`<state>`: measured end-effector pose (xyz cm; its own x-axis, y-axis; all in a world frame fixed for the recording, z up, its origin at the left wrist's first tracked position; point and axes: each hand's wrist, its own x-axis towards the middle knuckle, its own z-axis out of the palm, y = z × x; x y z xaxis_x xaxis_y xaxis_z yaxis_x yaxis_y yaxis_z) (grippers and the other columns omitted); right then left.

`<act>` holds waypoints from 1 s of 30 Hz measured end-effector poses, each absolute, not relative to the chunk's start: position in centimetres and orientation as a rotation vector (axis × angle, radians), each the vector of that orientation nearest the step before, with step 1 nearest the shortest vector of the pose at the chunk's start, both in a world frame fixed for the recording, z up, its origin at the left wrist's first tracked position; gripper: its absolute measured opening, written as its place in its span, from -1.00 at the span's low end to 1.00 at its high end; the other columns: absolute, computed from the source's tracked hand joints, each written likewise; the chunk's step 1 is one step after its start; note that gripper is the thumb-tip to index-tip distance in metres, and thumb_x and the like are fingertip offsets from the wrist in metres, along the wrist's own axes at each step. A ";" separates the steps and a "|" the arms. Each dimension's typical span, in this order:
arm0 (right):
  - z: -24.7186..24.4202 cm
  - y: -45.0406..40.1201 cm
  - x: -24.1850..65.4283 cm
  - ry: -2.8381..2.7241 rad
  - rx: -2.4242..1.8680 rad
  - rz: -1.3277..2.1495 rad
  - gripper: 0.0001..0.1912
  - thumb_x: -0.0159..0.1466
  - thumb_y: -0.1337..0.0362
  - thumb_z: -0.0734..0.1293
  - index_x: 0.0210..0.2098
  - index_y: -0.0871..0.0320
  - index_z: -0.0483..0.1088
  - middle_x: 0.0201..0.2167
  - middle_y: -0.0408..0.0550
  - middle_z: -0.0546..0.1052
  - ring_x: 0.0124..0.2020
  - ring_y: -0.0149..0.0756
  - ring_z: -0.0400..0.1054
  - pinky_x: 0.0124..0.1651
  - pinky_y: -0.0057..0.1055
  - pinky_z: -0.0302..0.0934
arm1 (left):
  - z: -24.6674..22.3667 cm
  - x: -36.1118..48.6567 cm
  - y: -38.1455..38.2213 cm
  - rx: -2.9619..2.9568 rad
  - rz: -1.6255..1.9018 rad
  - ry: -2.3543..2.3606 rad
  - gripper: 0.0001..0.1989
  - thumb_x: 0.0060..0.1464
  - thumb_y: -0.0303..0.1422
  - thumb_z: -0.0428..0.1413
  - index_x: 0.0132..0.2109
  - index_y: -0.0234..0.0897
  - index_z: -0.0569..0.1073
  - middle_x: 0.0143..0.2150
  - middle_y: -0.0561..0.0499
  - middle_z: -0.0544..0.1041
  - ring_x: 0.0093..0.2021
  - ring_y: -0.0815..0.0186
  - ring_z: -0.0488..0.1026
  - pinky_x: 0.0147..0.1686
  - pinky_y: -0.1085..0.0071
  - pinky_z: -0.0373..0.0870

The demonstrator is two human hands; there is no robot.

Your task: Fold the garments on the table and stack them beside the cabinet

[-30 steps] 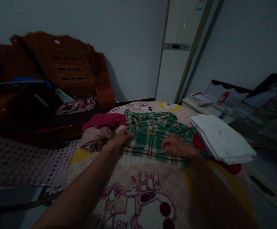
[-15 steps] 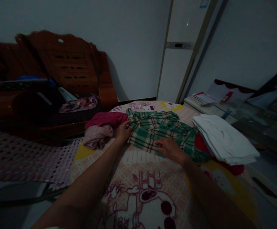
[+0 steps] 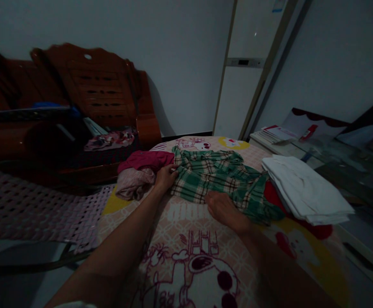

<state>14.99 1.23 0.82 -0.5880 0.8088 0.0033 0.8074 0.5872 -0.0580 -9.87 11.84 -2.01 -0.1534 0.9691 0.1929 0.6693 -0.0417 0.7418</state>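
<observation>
A green plaid shirt point(image 3: 218, 171) lies spread on a round surface covered by a pink patterned cloth point(image 3: 186, 231). At the shirt's left edge, the fingers of my left hand point(image 3: 166, 177) are closed on the fabric. My right hand point(image 3: 221, 208) is closed at the near edge, with its fingertips hidden and the shirt's cloth at them. To the left, a dark pink garment point(image 3: 146, 160) and a crumpled pale pink one point(image 3: 134, 182) rest against each other. A folded white stack of cloth point(image 3: 305, 186) sits at the right, on top of something red.
Behind on the left stands a carved wooden sofa point(image 3: 99, 90) with a patterned cloth point(image 3: 111, 140) on its seat. A woven chair point(image 3: 45, 209) is at the left. A tall white cabinet unit point(image 3: 240, 94) stands at the back, and a glass-topped table point(image 3: 340, 160) at the right.
My right hand has moved slightly left and its fingers have closed at the shirt's near edge. My left hand stays at the left edge. The view has shifted slightly.
</observation>
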 end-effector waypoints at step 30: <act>-1.7 -3.4 10.9 -2.880 -0.374 1.993 -0.78 0.02 0.41 0.42 -0.31 0.21 0.40 -0.48 -0.31 0.40 -0.49 -0.50 0.29 -0.46 -0.63 0.13 | -0.2 -8.5 17.2 1.680 0.897 1.999 -0.86 0.04 -0.38 0.10 -0.41 -0.34 0.50 -0.54 -0.03 0.50 -0.39 0.23 0.50 -0.40 0.46 0.31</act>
